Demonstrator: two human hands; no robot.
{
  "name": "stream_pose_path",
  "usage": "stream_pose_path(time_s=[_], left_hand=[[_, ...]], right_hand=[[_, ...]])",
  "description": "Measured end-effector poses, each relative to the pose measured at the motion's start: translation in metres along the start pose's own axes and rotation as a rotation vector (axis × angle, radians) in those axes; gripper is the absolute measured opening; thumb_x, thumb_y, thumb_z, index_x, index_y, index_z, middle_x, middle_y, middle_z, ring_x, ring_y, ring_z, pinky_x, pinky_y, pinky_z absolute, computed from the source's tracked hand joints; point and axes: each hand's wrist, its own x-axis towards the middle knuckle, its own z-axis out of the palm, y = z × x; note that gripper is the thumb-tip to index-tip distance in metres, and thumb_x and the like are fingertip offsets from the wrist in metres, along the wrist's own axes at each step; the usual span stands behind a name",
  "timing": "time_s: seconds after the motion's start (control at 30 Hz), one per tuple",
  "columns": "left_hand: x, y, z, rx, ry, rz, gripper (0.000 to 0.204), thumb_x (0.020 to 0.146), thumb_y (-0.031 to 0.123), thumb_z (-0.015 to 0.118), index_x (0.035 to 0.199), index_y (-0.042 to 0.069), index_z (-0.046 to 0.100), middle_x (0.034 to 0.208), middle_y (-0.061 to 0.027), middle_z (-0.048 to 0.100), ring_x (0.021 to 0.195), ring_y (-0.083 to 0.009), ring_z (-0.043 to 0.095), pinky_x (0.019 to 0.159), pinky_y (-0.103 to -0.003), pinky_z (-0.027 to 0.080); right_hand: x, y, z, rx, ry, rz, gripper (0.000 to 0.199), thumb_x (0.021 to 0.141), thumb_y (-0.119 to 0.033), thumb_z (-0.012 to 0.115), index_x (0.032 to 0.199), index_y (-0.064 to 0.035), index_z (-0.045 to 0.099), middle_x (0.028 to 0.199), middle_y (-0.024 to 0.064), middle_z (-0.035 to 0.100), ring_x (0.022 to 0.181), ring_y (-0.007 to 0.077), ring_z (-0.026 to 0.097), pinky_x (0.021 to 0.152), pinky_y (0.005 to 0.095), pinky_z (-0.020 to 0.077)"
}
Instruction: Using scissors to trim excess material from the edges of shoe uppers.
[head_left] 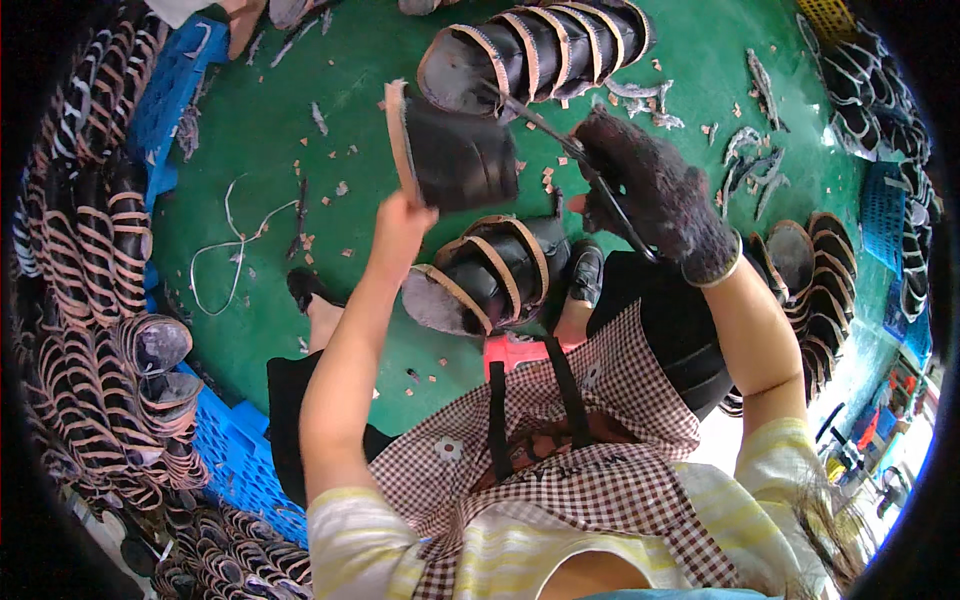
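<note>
Left hand: bare, at the end of my left-side reach, I see its fingers (405, 218) closed on the lower end of a tan strip that edges a black leather shoe upper.
Shoe upper: the black leather shoe upper (465, 155) is held above the green floor (250, 130), its tan edge facing left; its far side looks blurred to me.
Right hand: the right hand (652, 190), in a dark grey knitted glove, is closed around the handles of long metal scissors with dark grips.
Scissors: the long metal scissors (545, 122) point up and left; I cannot tell whether the tip touches anything.
Far row: toward the floor's far edge lies a nested row of black uppers with tan rims (540, 60), grey fluffy lining showing at its left end.
Near row: a shorter nested row of similar uppers (490, 280) sits below the held piece, close to the person's shod foot (587, 272).
Floor litter: I make out grey fluffy scraps (762, 80), small tan bits and a looped white cord (236, 242).
Left edge: tall piles of nested uppers (95, 370) stand by a blue plastic crate (245, 440).
Right edge: another curved stack (835, 290) rests there.
</note>
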Motion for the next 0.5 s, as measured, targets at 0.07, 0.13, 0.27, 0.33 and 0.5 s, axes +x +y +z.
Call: stream_pose_path(time_s=[0.07, 0.13, 0.27, 0.33, 0.5], left_hand=[[-0.07, 0.054, -0.02, 0.292, -0.116, 0.073, 0.015, 0.07, -0.001, 0.056, 0.085, -0.003, 0.056, 0.078, -0.0102, 0.059, 0.075, -0.0178, 0.056, 0.069, -0.029, 0.043], [-0.122, 0.074, -0.035, 0.279, -0.198, 0.178, 0.027, 0.07, -0.004, 0.053, 0.096, -0.002, 0.056, 0.091, -0.0121, 0.061, 0.088, -0.0208, 0.058, 0.077, -0.029, 0.043], [-0.178, 0.093, -0.045, 0.205, -0.302, 0.297, 0.04, 0.067, -0.008, 0.05, 0.106, 0.002, 0.055, 0.105, -0.0119, 0.059, 0.099, -0.0251, 0.056, 0.085, -0.03, 0.041], [-0.191, 0.104, -0.043, 0.237, -0.302, 0.337, 0.042, 0.067, -0.01, 0.049, 0.106, 0.002, 0.055, 0.106, -0.0112, 0.058, 0.1, -0.0252, 0.056, 0.086, -0.031, 0.041], [-0.219, 0.111, -0.041, 0.324, -0.305, 0.374, 0.045, 0.066, -0.013, 0.048, 0.107, 0.004, 0.055, 0.107, -0.0096, 0.058, 0.104, -0.0242, 0.055, 0.09, -0.031, 0.04]], right_hand=[[-0.004, 0.012, 0.004, -0.067, 0.086, -0.135, 0.049, 0.07, -0.021, 0.069, 0.112, -0.0054, 0.051, 0.093, 0.0151, 0.061, 0.085, 0.0314, 0.06, 0.07, 0.0364, 0.0483], [-0.006, 0.026, 0.014, -0.15, 0.199, -0.349, 0.057, 0.058, -0.018, 0.076, 0.107, -0.0066, 0.052, 0.092, 0.0138, 0.058, 0.084, 0.032, 0.058, 0.069, 0.0392, 0.0461], [-0.025, 0.0, 0.02, -0.143, 0.239, -0.55, 0.055, 0.055, -0.022, 0.078, 0.103, -0.0089, 0.054, 0.089, 0.0125, 0.058, 0.082, 0.0328, 0.057, 0.068, 0.0391, 0.045], [-0.038, -0.006, 0.021, -0.161, 0.305, -0.65, 0.053, 0.055, -0.021, 0.077, 0.101, -0.0097, 0.055, 0.087, 0.0113, 0.058, 0.081, 0.0317, 0.057, 0.067, 0.0391, 0.0446], [-0.074, -0.026, 0.009, -0.357, 0.407, -0.739, 0.045, 0.057, -0.019, 0.076, 0.097, -0.0119, 0.057, 0.083, 0.0087, 0.059, 0.074, 0.0291, 0.058, 0.062, 0.0385, 0.0433]])
